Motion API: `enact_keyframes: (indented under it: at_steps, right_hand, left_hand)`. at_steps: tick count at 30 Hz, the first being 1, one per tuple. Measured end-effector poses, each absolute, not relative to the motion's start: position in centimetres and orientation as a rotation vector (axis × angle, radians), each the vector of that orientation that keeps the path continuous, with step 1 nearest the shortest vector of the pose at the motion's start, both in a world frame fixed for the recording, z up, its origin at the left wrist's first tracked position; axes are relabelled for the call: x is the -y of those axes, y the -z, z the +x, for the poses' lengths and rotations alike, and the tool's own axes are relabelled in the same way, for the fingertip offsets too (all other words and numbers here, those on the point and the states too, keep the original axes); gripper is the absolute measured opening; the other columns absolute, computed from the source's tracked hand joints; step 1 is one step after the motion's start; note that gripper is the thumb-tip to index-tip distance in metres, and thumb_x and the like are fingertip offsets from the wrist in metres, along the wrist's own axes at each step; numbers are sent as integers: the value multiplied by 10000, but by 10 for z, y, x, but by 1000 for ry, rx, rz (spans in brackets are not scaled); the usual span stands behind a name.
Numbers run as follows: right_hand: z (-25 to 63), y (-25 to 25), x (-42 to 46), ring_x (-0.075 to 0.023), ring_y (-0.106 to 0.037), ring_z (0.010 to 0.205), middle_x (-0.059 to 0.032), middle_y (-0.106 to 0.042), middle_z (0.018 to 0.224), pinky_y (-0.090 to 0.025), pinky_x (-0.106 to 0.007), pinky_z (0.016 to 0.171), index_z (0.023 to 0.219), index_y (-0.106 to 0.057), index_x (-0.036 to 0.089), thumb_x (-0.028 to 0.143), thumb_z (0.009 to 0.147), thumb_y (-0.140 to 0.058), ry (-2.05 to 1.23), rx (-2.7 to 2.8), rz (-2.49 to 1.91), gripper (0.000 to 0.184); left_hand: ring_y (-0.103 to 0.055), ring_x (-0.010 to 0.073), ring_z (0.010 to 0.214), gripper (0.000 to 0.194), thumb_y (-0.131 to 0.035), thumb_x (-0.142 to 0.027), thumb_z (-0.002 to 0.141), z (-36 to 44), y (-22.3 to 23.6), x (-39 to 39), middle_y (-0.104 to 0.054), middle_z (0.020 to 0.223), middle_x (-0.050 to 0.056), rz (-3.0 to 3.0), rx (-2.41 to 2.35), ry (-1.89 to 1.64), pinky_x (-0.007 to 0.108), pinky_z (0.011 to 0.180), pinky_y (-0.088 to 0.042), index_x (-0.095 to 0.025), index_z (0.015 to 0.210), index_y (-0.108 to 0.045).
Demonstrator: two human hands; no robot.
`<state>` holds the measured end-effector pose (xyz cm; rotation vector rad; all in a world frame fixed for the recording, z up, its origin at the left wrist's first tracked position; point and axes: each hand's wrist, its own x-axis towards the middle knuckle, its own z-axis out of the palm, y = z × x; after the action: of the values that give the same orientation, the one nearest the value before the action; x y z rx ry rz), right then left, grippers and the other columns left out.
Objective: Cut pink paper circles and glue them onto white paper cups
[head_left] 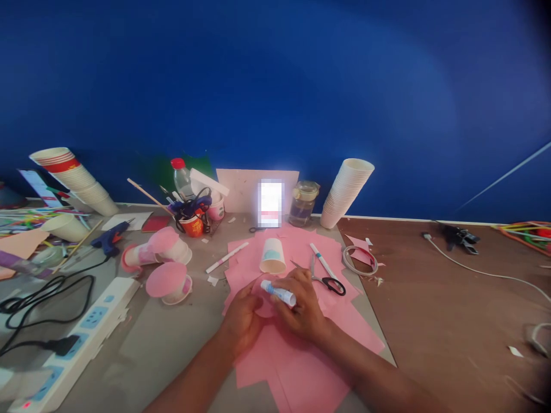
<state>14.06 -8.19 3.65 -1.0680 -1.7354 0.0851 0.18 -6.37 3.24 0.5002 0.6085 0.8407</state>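
Observation:
My right hand (301, 304) is closed around a white and blue glue stick (279, 293), tilted with one end toward the upper left. My left hand (241, 318) pinches the left edge of a pink paper disc (263, 307) under the tube. My fingers partly cover the disc. Just beyond my hands a paper cup (272, 256) with a blue-green print stands upside down on pink paper sheets (301, 378). Black-handled scissors (333, 285) lie right of my right hand, beside a white marker pen (322, 259). Another white pen (227, 257) lies to the left.
Cups with pink paper discs (167, 281) stand at left, near a power strip (92, 327) and a blue glue gun (111, 238). At the back are a stack of paper cups (346, 192), a glass jar (303, 203) and a bright phone screen (270, 201). A cable coil (361, 269) lies right.

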Motion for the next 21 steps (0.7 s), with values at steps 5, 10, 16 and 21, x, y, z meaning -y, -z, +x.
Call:
enact_keyframes:
  at_steps: [5, 10, 16, 21]
  right_hand:
    - [135, -36, 84, -168, -500, 682, -9, -638, 747, -338, -345, 680, 954, -576, 227, 150, 770, -547, -124, 1773, -1055, 202]
    - [129, -29, 81, -170, -481, 682, -15, -625, 711, -324, -333, 669, 938, -591, 208, 174, 780, -544, -87, 1841, -1082, 169]
    - [139, -27, 74, -180, -504, 682, -23, -632, 697, -318, -351, 683, 889, -595, 198, 170, 761, -563, -4, 1726, -1245, 135]
    - [142, -36, 81, -171, -509, 669, -5, -607, 681, -329, -347, 684, 892, -589, 211, 164, 761, -531, -92, 1718, -1148, 151]
  left_hand:
    - [-588, 153, 743, 332, -529, 2, 622, 3, -34, 65, -637, 759, 27, 518, -610, -843, 279, 713, -464, -147, 892, -651]
    - [-591, 148, 724, 173, -575, -38, 649, 5, -30, 65, -624, 714, 31, 568, -651, -859, 237, 654, -448, -126, 783, -639]
    - [-601, 189, 833, 433, -484, 11, 588, 3, -24, 66, -656, 837, 43, 545, -670, -833, 324, 743, -482, -161, 955, -637]
    - [-607, 195, 846, 469, -508, 1, 612, 3, -31, 66, -658, 896, 56, 527, -636, -820, 330, 754, -480, -176, 1029, -626]
